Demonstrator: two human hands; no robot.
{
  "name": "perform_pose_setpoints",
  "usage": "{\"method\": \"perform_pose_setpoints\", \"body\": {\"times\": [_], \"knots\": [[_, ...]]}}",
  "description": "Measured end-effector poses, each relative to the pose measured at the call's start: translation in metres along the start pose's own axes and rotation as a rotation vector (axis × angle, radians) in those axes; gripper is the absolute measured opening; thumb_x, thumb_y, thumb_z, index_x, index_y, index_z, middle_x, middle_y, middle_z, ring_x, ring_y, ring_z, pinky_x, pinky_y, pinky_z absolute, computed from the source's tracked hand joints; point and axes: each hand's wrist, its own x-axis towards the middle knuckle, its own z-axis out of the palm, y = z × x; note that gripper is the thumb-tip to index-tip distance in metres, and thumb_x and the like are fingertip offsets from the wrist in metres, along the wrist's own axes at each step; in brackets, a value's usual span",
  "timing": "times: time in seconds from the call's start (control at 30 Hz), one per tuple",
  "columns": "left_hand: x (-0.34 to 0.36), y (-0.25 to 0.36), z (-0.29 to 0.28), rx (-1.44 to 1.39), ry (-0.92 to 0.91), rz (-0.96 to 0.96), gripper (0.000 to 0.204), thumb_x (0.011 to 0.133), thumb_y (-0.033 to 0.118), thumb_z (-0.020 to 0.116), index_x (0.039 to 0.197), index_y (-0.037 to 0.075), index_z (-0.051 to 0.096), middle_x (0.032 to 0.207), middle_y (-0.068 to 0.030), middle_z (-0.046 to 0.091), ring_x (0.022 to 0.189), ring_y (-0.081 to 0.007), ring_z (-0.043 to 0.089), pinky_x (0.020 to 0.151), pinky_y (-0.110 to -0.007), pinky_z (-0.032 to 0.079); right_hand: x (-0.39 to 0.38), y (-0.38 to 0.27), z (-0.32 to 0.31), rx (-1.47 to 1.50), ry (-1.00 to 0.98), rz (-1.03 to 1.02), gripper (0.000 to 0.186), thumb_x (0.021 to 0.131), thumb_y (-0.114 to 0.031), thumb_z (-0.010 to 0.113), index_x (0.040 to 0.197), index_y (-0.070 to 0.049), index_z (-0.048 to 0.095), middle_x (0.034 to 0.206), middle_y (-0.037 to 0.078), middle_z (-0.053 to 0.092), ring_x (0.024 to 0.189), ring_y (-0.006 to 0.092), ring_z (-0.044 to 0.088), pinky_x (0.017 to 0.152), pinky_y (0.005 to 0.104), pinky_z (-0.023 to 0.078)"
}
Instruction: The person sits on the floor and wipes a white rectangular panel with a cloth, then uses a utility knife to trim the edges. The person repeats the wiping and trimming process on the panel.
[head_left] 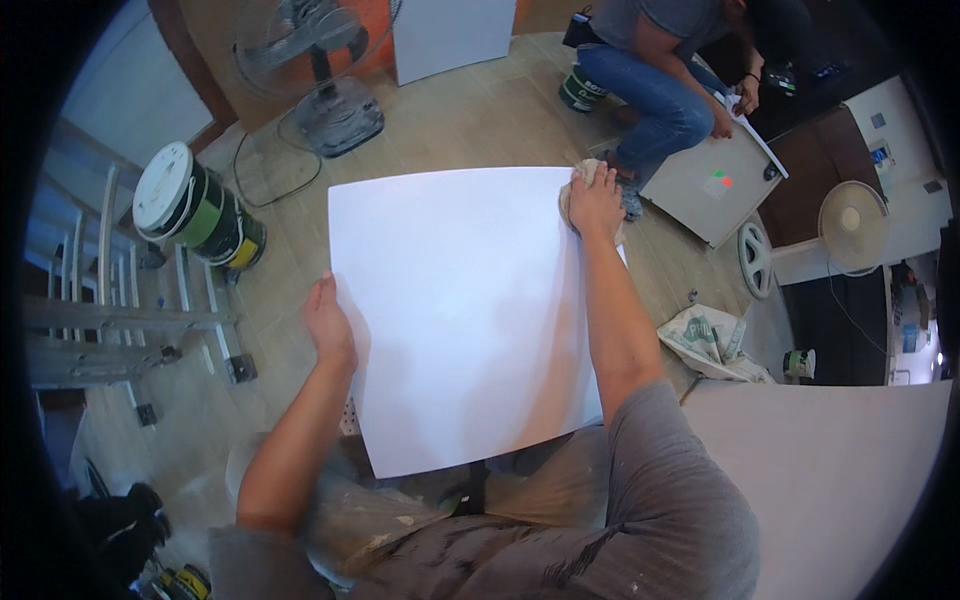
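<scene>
A large white square panel [460, 310] lies flat in front of me, above my lap. My left hand [328, 325] grips its left edge, thumb on top. My right hand [596, 198] is stretched to the far right corner and presses a pale crumpled cloth [577, 190] onto the panel there. The cloth is mostly hidden under my fingers.
A green and white bucket [190, 205] and a metal ladder [110, 300] are at my left. A floor fan [325, 70] stands behind. Another person [660, 70] crouches at the far right over a grey panel [710, 185]. A crumpled sack [710, 340] lies at the right.
</scene>
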Motion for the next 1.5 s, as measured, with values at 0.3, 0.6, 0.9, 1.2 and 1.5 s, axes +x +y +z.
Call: {"method": "perform_pose_setpoints", "body": {"times": [0.3, 0.6, 0.9, 1.2, 1.5], "knots": [[0.008, 0.001, -0.012, -0.193, 0.019, -0.115, 0.050, 0.108, 0.037, 0.048, 0.123, -0.007, 0.065, 0.119, -0.0143, 0.069, 0.108, -0.0223, 0.063, 0.098, -0.032, 0.046, -0.150, -0.225, 0.032, 0.129, -0.186, -0.644, 0.073, 0.104, -0.050, 0.034, 0.163, -0.009, 0.023, 0.171, 0.013, 0.019, 0.158, 0.0349, 0.014, 0.127, 0.0535, 0.005], [0.017, 0.006, -0.006, -0.313, 0.000, -0.173, 0.064, 0.106, 0.052, 0.047, 0.144, 0.002, 0.045, 0.135, -0.0168, 0.057, 0.118, -0.0253, 0.057, 0.103, -0.040, 0.043, -0.211, -0.254, 0.025, 0.205, -0.255, -1.039, 0.073, 0.102, -0.047, 0.044, 0.162, -0.009, 0.027, 0.169, 0.012, 0.024, 0.157, 0.0327, 0.019, 0.127, 0.0529, 0.011], [0.004, 0.082, -0.007, -0.048, -0.096, -0.028, 0.057, 0.103, 0.040, 0.054, 0.150, 0.008, 0.045, 0.136, -0.0099, 0.057, 0.121, -0.0211, 0.054, 0.105, -0.040, 0.038, -0.126, -0.109, 0.011, 0.101, -0.199, -0.745, 0.069, 0.095, -0.044, 0.050, 0.153, -0.007, 0.044, 0.160, 0.019, 0.041, 0.149, 0.0333, 0.036, 0.125, 0.0489, 0.020], [-0.017, 0.158, -0.021, -0.323, -0.261, 0.080, 0.045, 0.104, 0.032, 0.053, 0.140, 0.005, 0.054, 0.130, -0.0089, 0.062, 0.117, -0.0195, 0.056, 0.103, -0.038, 0.042, -0.072, -0.083, 0.016, -0.061, -0.115, -0.190, 0.077, 0.103, -0.054, 0.036, 0.164, -0.009, 0.022, 0.171, 0.014, 0.020, 0.157, 0.0339, 0.016, 0.125, 0.0588, 0.006], [0.004, 0.135, 0.009, -0.180, -0.364, 0.053, 0.037, 0.102, 0.027, 0.056, 0.130, 0.004, 0.063, 0.122, -0.0060, 0.067, 0.109, -0.0164, 0.059, 0.097, -0.035, 0.044, -0.228, -0.215, 0.018, 0.008, -0.253, -0.910, 0.075, 0.099, -0.049, 0.045, 0.162, -0.012, 0.029, 0.168, 0.015, 0.028, 0.156, 0.0356, 0.022, 0.126, 0.0566, 0.008]]}}
